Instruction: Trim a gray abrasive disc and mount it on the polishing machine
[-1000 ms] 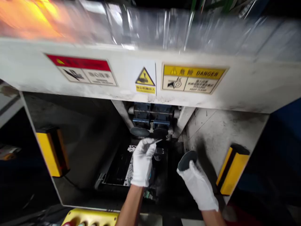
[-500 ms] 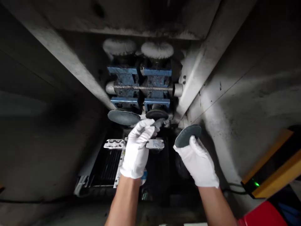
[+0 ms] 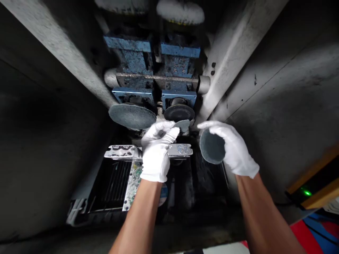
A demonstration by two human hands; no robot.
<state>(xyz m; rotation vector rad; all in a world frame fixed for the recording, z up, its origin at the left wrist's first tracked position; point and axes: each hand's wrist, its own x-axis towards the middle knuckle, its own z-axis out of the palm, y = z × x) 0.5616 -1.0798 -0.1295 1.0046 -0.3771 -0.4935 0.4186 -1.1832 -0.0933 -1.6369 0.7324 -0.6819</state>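
Both my hands wear white gloves inside a dusty machine. My left hand (image 3: pixel 156 150) pinches a small grey abrasive disc (image 3: pixel 182 124) just under the right spindle's bare dark backing pad (image 3: pixel 179 112). My right hand (image 3: pixel 231 146) curls around a second grey abrasive disc (image 3: pixel 211 146), its face turned toward me, a little right of that spindle. The left spindle carries a wide grey disc (image 3: pixel 132 115). Below my left hand lie two shiny metal plates (image 3: pixel 118 151) on a fixture.
Blue spindle housings (image 3: pixel 152 60) and a cross bar (image 3: pixel 156 78) sit above the discs. Slanted grey panels (image 3: pixel 53 53) close in on both sides. A dark slotted tray (image 3: pixel 111 185) lies below. A yellow sensor bar with a green light (image 3: pixel 307 192) is at the right.
My view has moved from outside the machine's warning labels into its opening. My left hand pulled the small disc off the right spindle; my right hand turned its disc to face me.
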